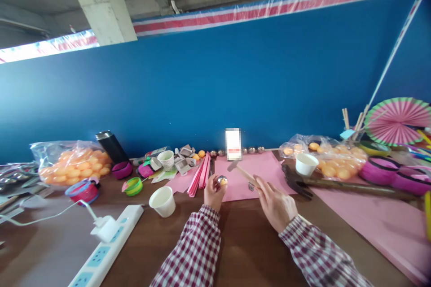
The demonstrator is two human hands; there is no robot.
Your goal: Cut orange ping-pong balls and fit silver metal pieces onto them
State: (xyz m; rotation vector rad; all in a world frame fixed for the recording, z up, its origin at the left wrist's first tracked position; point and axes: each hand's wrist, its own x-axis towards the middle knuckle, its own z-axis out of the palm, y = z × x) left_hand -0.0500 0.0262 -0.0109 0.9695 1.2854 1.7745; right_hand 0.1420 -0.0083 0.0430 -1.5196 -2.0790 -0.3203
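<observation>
My left hand (pixel 213 192) is closed around a small round ball (pixel 222 180), shiny silver on top with orange showing below. My right hand (pixel 276 204) grips the pale wooden handle of a tool with a flat grey head (pixel 233 166), whose exact kind I cannot make out. The tool's head points up and left, above a pink paper sheet (pixel 266 166), a little beyond the ball. Near my right fingertips lies a small crumpled silver piece (pixel 251 186). Several silver balls (pixel 261 149) line the sheet's far edge, on both sides of a blurred white object (pixel 233 143).
Folded pink paper strips (pixel 199 176) and a white paper cup (pixel 162 202) stand left. Right are another white cup (pixel 306 164), a bag of orange balls (pixel 341 166) and a dark claw hammer (pixel 298 184). A power strip (pixel 109 244) lies front left; a blue partition (pixel 215 85) rises behind.
</observation>
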